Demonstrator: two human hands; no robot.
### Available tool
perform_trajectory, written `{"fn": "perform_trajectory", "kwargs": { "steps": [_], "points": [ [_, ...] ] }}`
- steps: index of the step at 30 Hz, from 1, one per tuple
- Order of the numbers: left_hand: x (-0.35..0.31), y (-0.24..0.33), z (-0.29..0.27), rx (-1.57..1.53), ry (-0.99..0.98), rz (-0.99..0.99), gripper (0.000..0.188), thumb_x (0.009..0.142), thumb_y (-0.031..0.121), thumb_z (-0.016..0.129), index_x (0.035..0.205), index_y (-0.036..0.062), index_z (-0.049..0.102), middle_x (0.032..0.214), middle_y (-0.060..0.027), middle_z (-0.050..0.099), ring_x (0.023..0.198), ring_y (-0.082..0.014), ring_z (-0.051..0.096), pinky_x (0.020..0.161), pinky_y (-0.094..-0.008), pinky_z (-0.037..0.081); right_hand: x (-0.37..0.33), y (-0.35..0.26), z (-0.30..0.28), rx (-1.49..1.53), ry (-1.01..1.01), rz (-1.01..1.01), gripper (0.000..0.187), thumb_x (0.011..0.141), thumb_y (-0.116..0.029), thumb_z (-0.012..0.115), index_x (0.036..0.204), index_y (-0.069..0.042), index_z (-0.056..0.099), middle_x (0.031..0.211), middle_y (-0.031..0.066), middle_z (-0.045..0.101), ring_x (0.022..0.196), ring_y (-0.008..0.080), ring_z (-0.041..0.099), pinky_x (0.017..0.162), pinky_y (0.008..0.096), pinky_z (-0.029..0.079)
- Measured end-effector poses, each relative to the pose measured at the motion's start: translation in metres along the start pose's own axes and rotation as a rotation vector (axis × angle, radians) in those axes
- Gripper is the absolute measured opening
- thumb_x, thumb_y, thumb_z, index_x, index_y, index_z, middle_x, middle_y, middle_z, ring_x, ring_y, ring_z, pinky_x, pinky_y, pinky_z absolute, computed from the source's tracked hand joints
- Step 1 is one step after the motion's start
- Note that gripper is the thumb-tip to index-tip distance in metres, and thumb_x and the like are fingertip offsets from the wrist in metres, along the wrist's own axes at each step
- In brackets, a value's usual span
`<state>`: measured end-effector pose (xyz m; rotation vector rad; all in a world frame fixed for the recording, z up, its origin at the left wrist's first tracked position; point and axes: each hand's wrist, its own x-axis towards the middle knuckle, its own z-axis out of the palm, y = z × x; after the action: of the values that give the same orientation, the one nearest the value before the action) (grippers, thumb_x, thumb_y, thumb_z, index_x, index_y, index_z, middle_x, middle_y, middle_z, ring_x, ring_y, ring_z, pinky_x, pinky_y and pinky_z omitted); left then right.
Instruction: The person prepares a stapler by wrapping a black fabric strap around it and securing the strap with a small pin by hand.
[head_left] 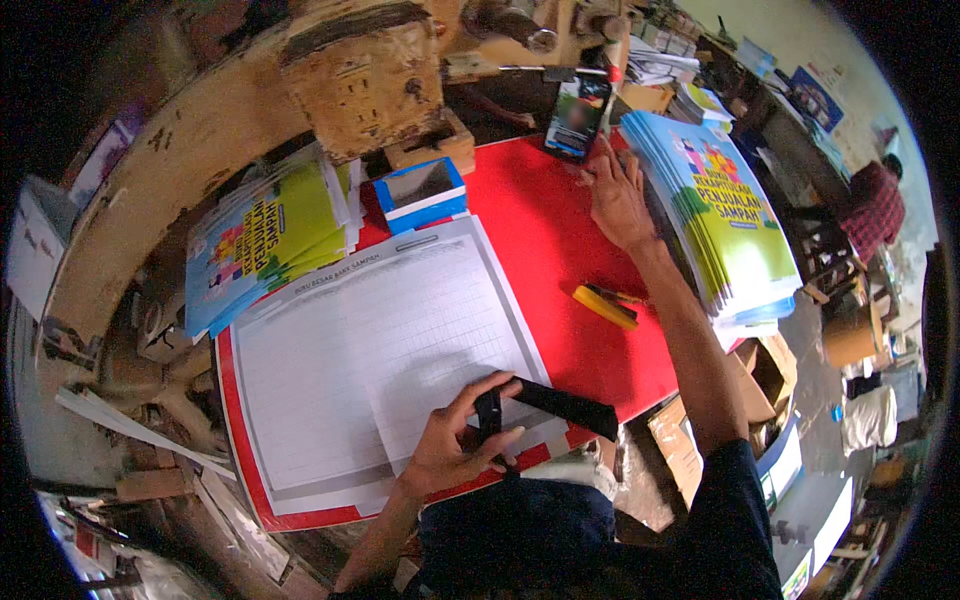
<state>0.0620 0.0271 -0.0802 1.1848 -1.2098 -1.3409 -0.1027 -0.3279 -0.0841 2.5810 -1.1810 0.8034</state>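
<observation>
- The left hand point(432, 448), low at the counter's near edge, has its thumb and fingers curled around one end of a black stapler-like tool point(565, 408); the tool's long bar points right, out past the sheet's corner. A firm but light pinch there should serve best, with the bar held level so that it neither scuffs nor creases paper.
- Under and beyond that hand lies a wide printed sheet point(330, 370), ruled with a grid, on the red counter point(545, 250). It would pay to square its edges and flatten it before any pressing.
- A yellow-and-black tool point(605, 307) lies on the bare red part, just left of the right forearm; that is a sensible place, clear of the paper.
- The right arm reaches long and forward, its hand point(620, 200) palm down, fingers loosely bent, gripping nothing visible. The fingertips are at the lower edge of a phone point(577, 120); whether they touch it I cannot tell. A light tap would avoid shifting it.
- Farther out, booklet stacks stand right point(715, 210) and left point(265, 230), with a blue-and-white box point(421, 195) between.
</observation>
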Motion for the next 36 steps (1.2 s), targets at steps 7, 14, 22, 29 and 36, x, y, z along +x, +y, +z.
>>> {"fn": "perform_trajectory", "kwargs": {
  "steps": [7, 14, 22, 29, 36],
  "points": [
    [0.0, -0.001, -0.004, 0.017, 0.053, 0.026, 0.035, 0.1, 0.013, 0.052, 0.134, 0.0034, 0.046, 0.117, -0.0155, 0.065, 0.089, -0.0173, 0.068, 0.07, -0.0303, 0.062, 0.028, 0.026, 0.032, -0.15, 0.199, -0.083, 0.025, 0.095, -0.016, 0.055, 0.116, -0.003, 0.05, 0.147, 0.0185, 0.041, 0.126, 0.0447, 0.039, 0.103, 0.0573, 0.032],
    [-0.002, -0.018, -0.016, -0.031, 0.002, 0.079, 0.032, 0.106, 0.019, 0.036, 0.129, 0.0015, 0.047, 0.115, -0.0147, 0.064, 0.099, -0.0201, 0.067, 0.074, -0.0324, 0.064, 0.038, 0.018, 0.026, -0.161, 0.059, -0.145, 0.024, 0.096, -0.016, 0.055, 0.116, -0.004, 0.05, 0.144, 0.0195, 0.045, 0.127, 0.0455, 0.039, 0.103, 0.0574, 0.032],
    [0.002, -0.003, -0.01, 0.015, -0.013, 0.059, 0.033, 0.1, 0.005, 0.047, 0.132, 0.0012, 0.042, 0.136, -0.017, 0.05, 0.104, -0.0234, 0.065, 0.073, -0.0297, 0.065, -0.008, -0.035, -0.041, 0.332, 0.114, -0.107, 0.015, 0.085, -0.007, 0.069, 0.099, -0.003, 0.071, 0.111, 0.0153, 0.065, 0.094, 0.0268, 0.063, 0.077, 0.0382, 0.05],
    [0.0, 0.041, -0.008, -0.175, 0.031, 0.018, 0.063, 0.087, -0.007, 0.06, 0.14, 0.0089, 0.03, 0.151, -0.019, 0.035, 0.082, -0.0251, 0.071, 0.052, -0.0257, 0.061, -0.131, -0.127, -0.161, 0.68, -0.124, 0.151, 0.018, 0.074, -0.001, 0.077, 0.091, -0.004, 0.075, 0.086, 0.012, 0.073, 0.074, 0.0235, 0.07, 0.068, 0.0339, 0.055],
    [0.014, 0.07, 0.004, -0.234, -0.247, 0.0, 0.072, 0.089, -0.007, 0.056, 0.148, 0.0059, 0.017, 0.154, -0.0208, 0.026, 0.093, -0.0243, 0.07, 0.054, -0.0237, 0.062, -0.178, -0.142, -0.167, 0.81, -0.218, 0.11, 0.023, 0.075, 0.003, 0.073, 0.097, -0.006, 0.073, 0.083, 0.0111, 0.072, 0.07, 0.0223, 0.07, 0.058, 0.0304, 0.054]
  ]
}}
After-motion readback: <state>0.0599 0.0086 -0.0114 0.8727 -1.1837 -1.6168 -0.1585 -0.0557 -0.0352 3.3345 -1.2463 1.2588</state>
